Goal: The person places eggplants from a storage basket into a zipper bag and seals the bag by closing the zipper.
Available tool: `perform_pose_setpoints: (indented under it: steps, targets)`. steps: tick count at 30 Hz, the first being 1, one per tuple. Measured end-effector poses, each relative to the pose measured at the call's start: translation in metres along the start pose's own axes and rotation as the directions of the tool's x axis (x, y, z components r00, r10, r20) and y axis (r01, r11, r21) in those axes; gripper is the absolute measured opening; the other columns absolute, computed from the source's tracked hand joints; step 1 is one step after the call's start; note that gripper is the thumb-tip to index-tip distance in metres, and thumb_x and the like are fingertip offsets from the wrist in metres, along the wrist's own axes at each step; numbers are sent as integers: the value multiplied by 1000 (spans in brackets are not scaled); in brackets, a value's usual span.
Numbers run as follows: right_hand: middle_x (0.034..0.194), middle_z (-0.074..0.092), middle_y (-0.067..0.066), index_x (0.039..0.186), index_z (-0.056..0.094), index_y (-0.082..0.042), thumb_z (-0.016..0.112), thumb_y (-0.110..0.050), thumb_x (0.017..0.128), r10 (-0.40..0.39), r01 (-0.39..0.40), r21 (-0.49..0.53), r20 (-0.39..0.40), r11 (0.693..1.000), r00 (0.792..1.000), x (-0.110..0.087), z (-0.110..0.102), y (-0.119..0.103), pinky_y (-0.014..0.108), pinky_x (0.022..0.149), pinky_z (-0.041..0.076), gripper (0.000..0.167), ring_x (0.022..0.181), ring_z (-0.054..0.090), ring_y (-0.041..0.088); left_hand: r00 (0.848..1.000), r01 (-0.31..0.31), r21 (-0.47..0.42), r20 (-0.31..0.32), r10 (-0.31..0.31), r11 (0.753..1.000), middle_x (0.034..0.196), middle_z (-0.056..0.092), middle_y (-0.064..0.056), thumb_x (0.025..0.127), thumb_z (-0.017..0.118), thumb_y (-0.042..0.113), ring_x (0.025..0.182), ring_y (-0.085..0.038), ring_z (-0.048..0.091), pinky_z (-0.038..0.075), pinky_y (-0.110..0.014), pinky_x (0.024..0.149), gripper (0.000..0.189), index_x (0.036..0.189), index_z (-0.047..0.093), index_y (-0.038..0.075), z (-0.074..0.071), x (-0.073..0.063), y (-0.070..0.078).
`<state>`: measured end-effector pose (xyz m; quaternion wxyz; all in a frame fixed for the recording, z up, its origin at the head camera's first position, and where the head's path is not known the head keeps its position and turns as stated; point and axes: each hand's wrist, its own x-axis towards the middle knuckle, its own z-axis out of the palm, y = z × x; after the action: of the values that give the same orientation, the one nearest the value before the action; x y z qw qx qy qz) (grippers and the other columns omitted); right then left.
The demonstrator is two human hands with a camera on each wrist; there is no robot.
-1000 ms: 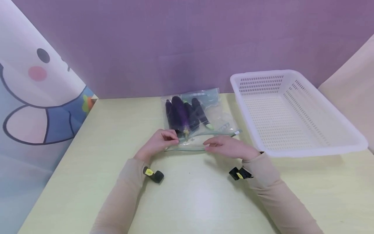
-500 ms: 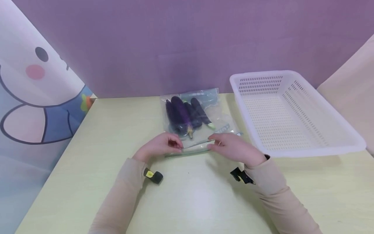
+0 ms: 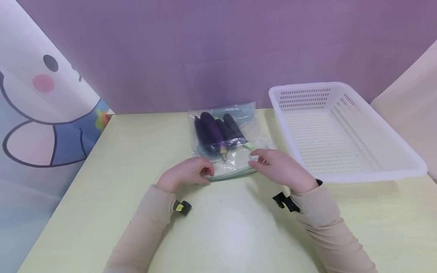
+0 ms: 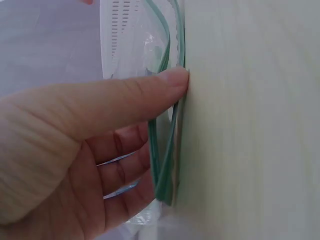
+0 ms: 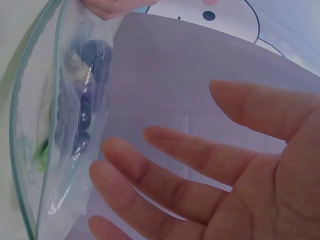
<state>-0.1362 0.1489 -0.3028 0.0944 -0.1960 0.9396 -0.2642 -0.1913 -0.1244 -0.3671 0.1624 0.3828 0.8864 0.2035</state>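
Note:
A clear zip-lock bag [image 3: 261, 142] with green zip strips lies flat, its mouth toward the person. Inside it are several dark purple eggplants [image 3: 212, 131]. At the mouth's left end, the left hand [image 3: 186, 173] holds the zip edge. The left wrist view shows its thumb across the green strips [image 4: 154, 160] and its other fingers behind them. Beside the mouth's right end hovers the right hand [image 3: 283, 168]. In the right wrist view, its fingers [image 5: 172, 192] are spread and apart from the bag, and the zip strips stand parted.
To the right stands a white perforated plastic basket [image 3: 372, 176], close to the right hand. A purple backdrop [image 3: 218, 57] rises behind the pale table [image 3: 218, 227]. A cartoon-print cloth [image 3: 34, 197] hangs at the left. Black straps with small devices [image 3: 182, 207] are on both wrists.
The bag's far zip strip has come down close to the near one. The right hand has drawn right, off the bag's edge. The left hand has shifted slightly toward the person.

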Motion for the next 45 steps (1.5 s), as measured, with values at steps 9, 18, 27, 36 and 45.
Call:
perform_pose_setpoints:
  steps: [9, 18, 27, 36, 45]
  targets:
    - [96, 68, 9, 127, 55, 0, 50, -29, 97, 4, -4, -11, -24, 1000, 1000, -2, -3, -1, 42, 82, 49, 42, 90, 62, 22, 999, 16, 84, -48, -12, 996, 64, 50, 8, 79, 63, 4, 64, -8, 44, 42, -24, 64, 11, 77, 68, 13, -2, -3, 5]
    - [104, 68, 14, 126, 56, -1, 53, -28, 95, 15, -16, -18, -43, 1000, 999, 3, 3, -2, 45, 86, 49, 41, 96, 63, 28, 996, 49, 27, -75, -46, 998, 70, 55, 6, 86, 60, 5, 67, -8, 47, 44, -25, 68, 13, 79, 68, 12, -12, -12, -1]
    - [110, 63, 21, 118, 59, 2, 77, -14, 75, 21, -28, -130, -54, 991, 998, 11, 16, 11, 46, 89, 47, 49, 100, 58, 36, 984, 119, -9, -132, -119, 993, 93, 69, -2, 88, 58, 4, 87, -16, 61, 51, -37, 85, 15, 93, 71, 9, -27, -23, -8]
    - [98, 65, 19, 106, 60, 4, 67, 6, 76, 17, -28, -94, -113, 995, 993, 20, 25, 24, 46, 85, 49, 31, 92, 61, 34, 972, 153, -81, -169, -165, 985, 104, 69, -10, 88, 60, 5, 100, -25, 64, 50, -41, 91, 18, 103, 69, 3, -36, -31, -17]
    - [87, 70, 14, 86, 67, 1, 62, -1, 83, 54, -46, 33, -282, 998, 958, 26, 28, 27, 43, 76, 52, 6, 81, 64, 28, 959, 167, -84, -220, -182, 982, 102, 69, -14, 88, 58, 3, 94, -26, 64, 52, -42, 87, 17, 101, 68, -1, -42, -39, -30]
